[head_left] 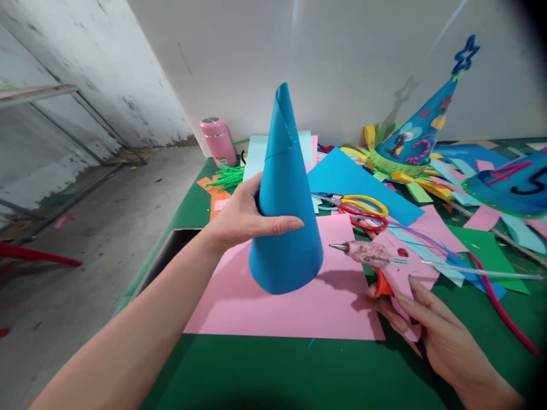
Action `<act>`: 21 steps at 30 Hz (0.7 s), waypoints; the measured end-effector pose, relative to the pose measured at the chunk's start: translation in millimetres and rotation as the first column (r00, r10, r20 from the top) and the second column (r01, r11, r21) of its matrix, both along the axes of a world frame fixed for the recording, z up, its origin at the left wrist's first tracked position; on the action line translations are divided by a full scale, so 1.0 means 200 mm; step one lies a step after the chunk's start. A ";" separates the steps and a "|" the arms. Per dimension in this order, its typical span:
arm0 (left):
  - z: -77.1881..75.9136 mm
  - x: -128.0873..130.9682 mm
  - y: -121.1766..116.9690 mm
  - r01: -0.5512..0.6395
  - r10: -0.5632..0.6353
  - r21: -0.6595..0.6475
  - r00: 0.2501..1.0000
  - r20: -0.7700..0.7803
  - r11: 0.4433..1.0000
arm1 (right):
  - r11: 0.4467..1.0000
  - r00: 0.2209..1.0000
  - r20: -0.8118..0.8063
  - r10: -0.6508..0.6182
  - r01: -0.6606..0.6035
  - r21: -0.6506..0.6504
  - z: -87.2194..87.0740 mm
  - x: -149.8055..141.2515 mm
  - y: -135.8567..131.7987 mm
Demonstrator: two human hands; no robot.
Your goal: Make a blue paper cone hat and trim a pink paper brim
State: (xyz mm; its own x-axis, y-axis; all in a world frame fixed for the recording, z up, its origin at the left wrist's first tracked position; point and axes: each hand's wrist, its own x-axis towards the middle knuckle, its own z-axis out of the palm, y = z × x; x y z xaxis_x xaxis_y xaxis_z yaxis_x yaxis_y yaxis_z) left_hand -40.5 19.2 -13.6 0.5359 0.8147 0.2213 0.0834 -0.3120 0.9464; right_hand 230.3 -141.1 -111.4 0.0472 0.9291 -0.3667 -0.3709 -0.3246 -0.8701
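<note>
My left hand [245, 216] is wrapped round a tall blue paper cone [285, 228], holding it upright just above a pink paper sheet [290, 307]. The cone's seam overlaps near its tip. My right hand [427, 322] grips the handle of a pink hot glue gun [376, 256] with an orange trigger. Its metal nozzle points left toward the cone's lower right side, a short gap away. A glue stick sticks out of the gun's back to the right.
On the green table [256, 376] lie yellow and red scissors [363, 209], blue and pink paper scraps, green pipe cleaners [226, 177], a pink bottle [219, 141] and decorated blue party hats [421, 134] at the right. The table's left edge drops to a concrete floor.
</note>
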 end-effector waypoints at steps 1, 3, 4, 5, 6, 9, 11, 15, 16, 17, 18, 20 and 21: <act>0.00 0.00 0.00 0.009 -0.009 -0.002 1.000 0.000 1.000 | 1.000 1.000 -0.004 0.001 -0.001 0.000 0.00 0.00 0.00; 0.02 -0.01 0.00 0.038 -0.039 -0.008 0.999 -0.023 0.999 | 1.000 1.000 -0.012 -0.028 0.028 0.001 0.01 -0.02 0.00; 0.03 -0.01 0.01 0.059 -0.059 -0.016 0.997 -0.044 0.998 | 0.999 0.999 -0.014 -0.050 0.050 0.000 0.01 -0.02 0.00; 0.04 -0.01 0.02 0.087 -0.088 -0.027 0.994 -0.066 0.996 | 0.998 0.998 -0.018 -0.060 0.060 -0.003 0.02 -0.03 0.00; 0.05 -0.01 0.04 0.123 -0.126 -0.040 0.988 -0.089 0.992 | 0.998 0.997 -0.020 -0.070 0.070 -0.005 0.02 -0.03 0.00; 0.08 -0.02 0.11 0.259 -0.268 -0.078 0.953 -0.139 0.963 | 0.997 0.997 -0.020 -0.072 0.072 -0.002 0.03 -0.04 0.00; 0.09 -0.04 0.14 0.311 -0.320 -0.083 0.934 -0.156 0.947 | 0.998 0.998 -0.018 -0.067 0.067 0.006 0.04 -0.05 0.00; 0.10 -0.07 0.13 0.277 -0.282 -0.054 0.949 -0.141 0.959 | 0.994 0.994 -0.027 -0.107 0.107 -0.012 0.04 -0.06 -0.01; 0.10 -0.07 0.11 0.253 -0.256 -0.041 0.958 -0.126 0.967 | 0.993 0.993 -0.030 -0.115 0.114 -0.016 0.04 -0.05 -0.01; 0.09 -0.07 0.09 0.216 -0.217 -0.021 0.970 -0.109 0.976 | 0.994 0.994 -0.031 -0.105 0.105 -0.016 0.03 -0.05 -0.01; 0.08 -0.06 0.06 0.157 -0.156 0.008 0.983 -0.093 0.988 | 0.996 0.995 -0.029 -0.090 0.090 -0.010 0.03 -0.04 -0.01; 0.05 -0.02 -0.01 -0.028 0.036 0.101 0.996 -0.081 0.994 | 0.998 0.998 -0.021 -0.055 0.055 0.002 0.01 -0.02 0.00; 0.04 0.01 -0.05 -0.148 0.162 0.161 0.983 -0.082 0.976 | 0.999 0.999 -0.017 -0.038 0.038 0.004 0.00 -0.01 0.00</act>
